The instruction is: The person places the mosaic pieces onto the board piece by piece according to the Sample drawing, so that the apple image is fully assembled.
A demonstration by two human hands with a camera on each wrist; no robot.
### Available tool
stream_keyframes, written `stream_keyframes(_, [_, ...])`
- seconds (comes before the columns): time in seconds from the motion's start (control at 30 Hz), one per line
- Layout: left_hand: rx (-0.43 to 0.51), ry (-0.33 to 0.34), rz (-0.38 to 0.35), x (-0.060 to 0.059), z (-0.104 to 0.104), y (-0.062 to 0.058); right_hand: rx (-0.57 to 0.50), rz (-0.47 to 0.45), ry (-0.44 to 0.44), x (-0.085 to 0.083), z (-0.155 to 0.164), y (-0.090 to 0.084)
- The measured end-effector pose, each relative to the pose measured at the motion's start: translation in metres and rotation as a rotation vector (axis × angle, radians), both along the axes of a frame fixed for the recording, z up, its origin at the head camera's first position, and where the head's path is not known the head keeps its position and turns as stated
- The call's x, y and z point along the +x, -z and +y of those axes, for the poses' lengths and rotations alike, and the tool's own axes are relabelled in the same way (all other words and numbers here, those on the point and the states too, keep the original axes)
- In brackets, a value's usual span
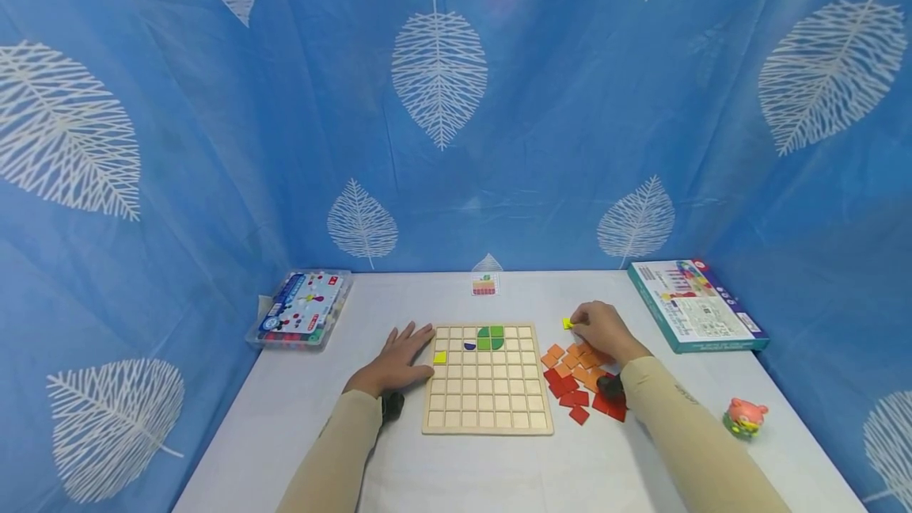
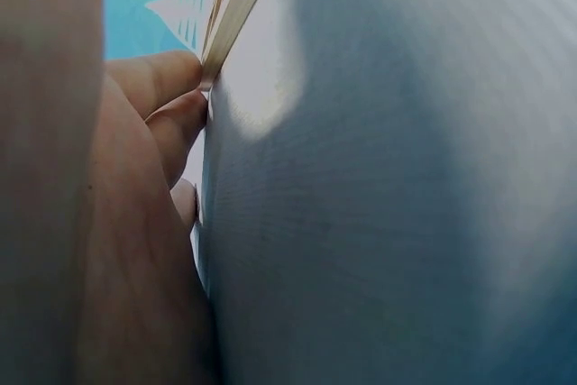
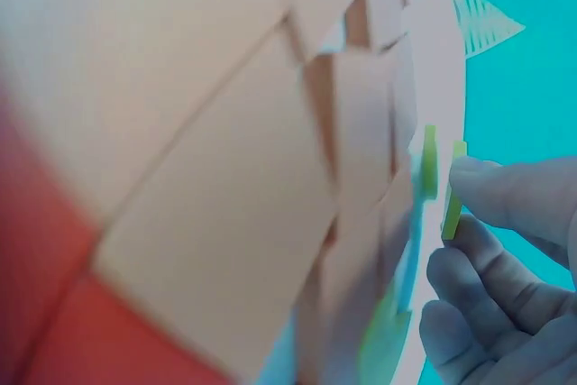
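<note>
My right hand [image 1: 602,328] pinches a thin yellow tile [image 3: 455,191] between thumb and fingertips. A second yellow tile [image 3: 430,161] is close beside it in the right wrist view. The left hand [image 1: 394,362] lies with spread fingers at the left edge of a wooden grid board [image 1: 488,427], its fingertips touching the rim. On the board, a yellow square [image 1: 440,357] sits in the left column. Green pieces [image 1: 490,337] form a rounded cluster near the top, next to a small dark blue piece [image 1: 469,346].
Loose orange tiles [image 1: 558,351] and red tiles [image 1: 579,415] lie right of the board, partly under the right forearm. A pattern card [image 1: 485,283] is at the back. A plastic case [image 1: 302,307], a game box [image 1: 698,303] and a pink toy figure [image 1: 745,416] stand farther out.
</note>
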State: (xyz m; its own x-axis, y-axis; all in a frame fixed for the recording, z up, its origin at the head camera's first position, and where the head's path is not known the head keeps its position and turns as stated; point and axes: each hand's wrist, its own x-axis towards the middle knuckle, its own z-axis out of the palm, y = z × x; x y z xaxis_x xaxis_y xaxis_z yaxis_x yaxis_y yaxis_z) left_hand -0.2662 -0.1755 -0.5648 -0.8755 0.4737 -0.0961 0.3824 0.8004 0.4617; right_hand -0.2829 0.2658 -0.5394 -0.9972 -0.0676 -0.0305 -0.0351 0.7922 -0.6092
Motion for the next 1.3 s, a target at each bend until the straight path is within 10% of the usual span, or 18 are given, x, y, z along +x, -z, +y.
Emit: stream_keyframes(1.3, [-0.001, -0.003, -0.002, -0.001, -0.001, 0.001, -0.099, 0.079, -0.417, 0.008, -0.134, -0.012])
